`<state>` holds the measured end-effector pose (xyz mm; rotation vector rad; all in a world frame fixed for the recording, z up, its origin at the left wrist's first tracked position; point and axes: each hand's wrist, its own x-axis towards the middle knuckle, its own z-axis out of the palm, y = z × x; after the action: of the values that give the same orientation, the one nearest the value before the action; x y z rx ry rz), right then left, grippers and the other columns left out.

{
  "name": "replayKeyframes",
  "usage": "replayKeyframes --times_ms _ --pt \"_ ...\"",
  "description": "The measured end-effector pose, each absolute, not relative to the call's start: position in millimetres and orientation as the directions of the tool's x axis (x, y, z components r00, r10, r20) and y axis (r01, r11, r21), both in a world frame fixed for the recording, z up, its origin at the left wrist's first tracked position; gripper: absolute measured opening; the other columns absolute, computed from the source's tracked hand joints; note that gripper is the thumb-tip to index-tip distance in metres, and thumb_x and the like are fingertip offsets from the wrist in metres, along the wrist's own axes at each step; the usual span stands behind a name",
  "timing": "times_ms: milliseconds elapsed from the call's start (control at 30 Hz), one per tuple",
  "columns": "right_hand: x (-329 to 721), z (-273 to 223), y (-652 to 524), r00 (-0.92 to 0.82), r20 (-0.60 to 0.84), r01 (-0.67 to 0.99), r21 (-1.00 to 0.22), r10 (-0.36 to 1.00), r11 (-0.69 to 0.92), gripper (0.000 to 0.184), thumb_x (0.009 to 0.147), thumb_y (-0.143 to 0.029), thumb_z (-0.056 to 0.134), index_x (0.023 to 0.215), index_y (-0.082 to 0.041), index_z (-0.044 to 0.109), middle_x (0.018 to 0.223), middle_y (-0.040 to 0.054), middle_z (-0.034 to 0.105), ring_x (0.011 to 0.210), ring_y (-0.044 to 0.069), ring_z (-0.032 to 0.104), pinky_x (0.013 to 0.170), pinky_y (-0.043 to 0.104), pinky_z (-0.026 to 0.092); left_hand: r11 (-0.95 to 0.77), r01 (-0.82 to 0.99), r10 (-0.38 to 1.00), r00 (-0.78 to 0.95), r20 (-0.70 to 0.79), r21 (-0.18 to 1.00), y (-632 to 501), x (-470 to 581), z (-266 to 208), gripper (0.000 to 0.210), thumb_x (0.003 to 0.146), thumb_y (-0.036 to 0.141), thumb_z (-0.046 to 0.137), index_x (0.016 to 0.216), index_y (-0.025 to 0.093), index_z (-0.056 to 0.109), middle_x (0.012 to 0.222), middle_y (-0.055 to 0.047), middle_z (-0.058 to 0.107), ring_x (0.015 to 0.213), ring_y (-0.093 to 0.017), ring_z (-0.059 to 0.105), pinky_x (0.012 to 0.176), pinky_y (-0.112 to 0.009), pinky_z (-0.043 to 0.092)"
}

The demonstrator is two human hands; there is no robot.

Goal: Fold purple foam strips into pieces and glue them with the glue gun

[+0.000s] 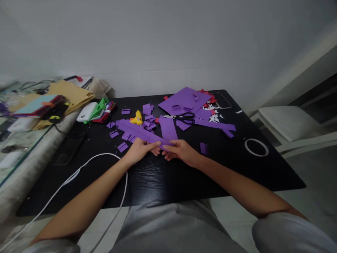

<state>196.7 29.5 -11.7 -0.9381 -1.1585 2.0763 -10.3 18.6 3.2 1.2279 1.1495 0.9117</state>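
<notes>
A long purple paper strip (139, 131) slants from the pile at the left down to its near end, which both my hands pinch. My left hand (140, 150) grips it between thumb and fingers. Close beside it, my right hand (181, 151) pinches the strip's end in the same way. A wider purple paper piece (168, 128) lies just beyond my fingers. Black-handled scissors (181, 117) rest across the papers, blades to the left. Past the strip sits a yellow glue gun (137, 118) among small folded purple pieces (123, 147).
A large purple sheet (181, 100) lies at the back, with red scraps (210, 99) and white scraps (214, 116) beside it. A tape ring (256, 147) is at the right. A white cable (126, 179) loops over the black table (155, 182). Coloured stacks (101, 109) stand at the left.
</notes>
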Motion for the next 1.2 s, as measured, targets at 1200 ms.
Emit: replayKeyframes --times_ms 1200 --pt "195.9 -4.8 27.8 -0.535 -0.286 -0.122 -0.905 0.795 -0.408 0.032 0.078 -0.04 0.083 0.082 -0.012 0.071 0.078 0.0083 0.077 0.064 0.016 0.074 0.066 0.028 0.062 0.117 0.048 0.989 0.09 -0.121 0.992 24.0 -18.0 4.5 0.03 0.072 0.037 0.084 0.067 0.01 0.073 0.059 -0.007 0.073 0.048 -0.015 0.066 0.049 -0.024 0.056"
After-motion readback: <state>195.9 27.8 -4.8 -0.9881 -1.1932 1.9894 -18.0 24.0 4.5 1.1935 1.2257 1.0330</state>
